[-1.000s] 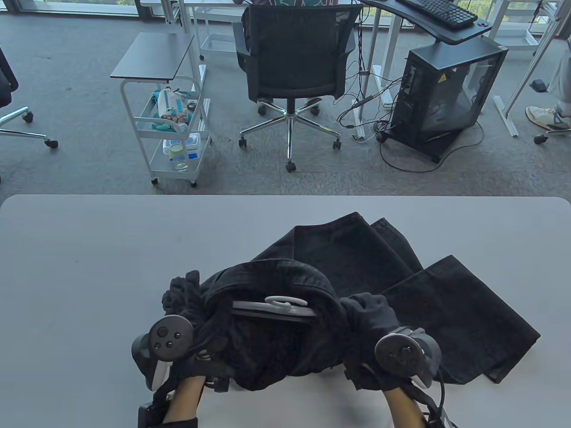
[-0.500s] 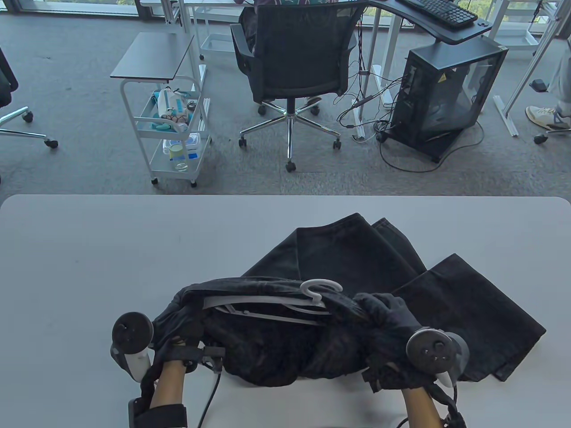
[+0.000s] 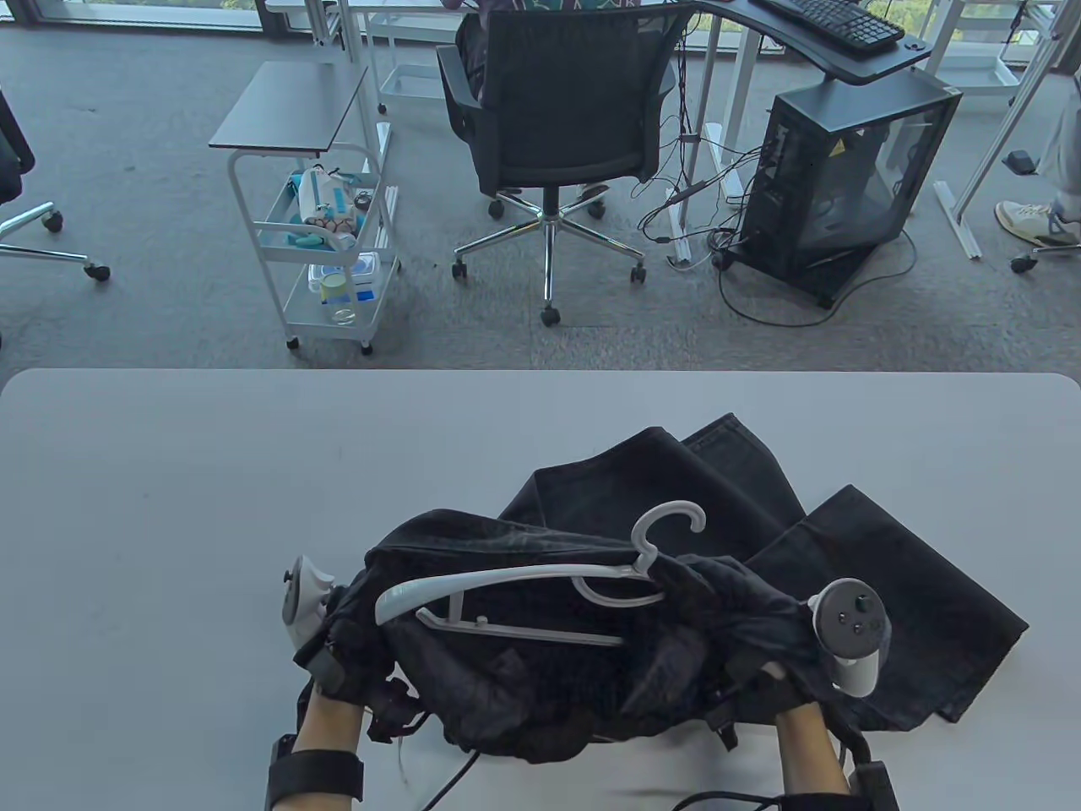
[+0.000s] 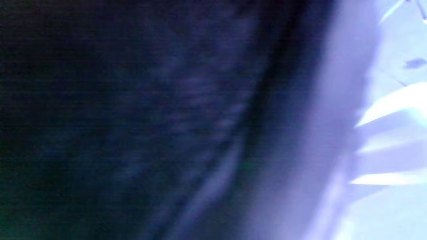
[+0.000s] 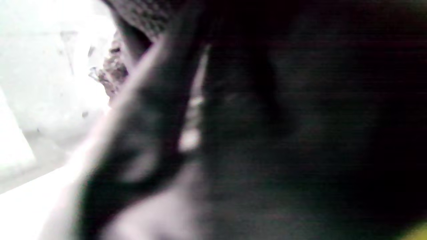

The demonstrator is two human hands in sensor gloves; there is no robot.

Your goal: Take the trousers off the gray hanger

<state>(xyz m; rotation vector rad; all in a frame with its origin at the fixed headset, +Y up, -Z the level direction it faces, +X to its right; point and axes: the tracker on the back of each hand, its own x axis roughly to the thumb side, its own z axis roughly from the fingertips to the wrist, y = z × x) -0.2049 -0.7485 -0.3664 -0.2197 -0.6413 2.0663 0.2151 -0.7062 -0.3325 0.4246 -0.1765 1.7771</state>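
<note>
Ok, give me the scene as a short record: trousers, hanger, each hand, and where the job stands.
trousers: dark trousers, legs spread on the table, waist bunched up near the front edge
hanger: gray hanger, left arm and hook exposed on top of the waist, right end under fabric
left hand: left hand grips the waist's left side
right hand: right hand grips the waist's right side
wrist views: blurred dark fabric only
status: hanger not yet free
</note>
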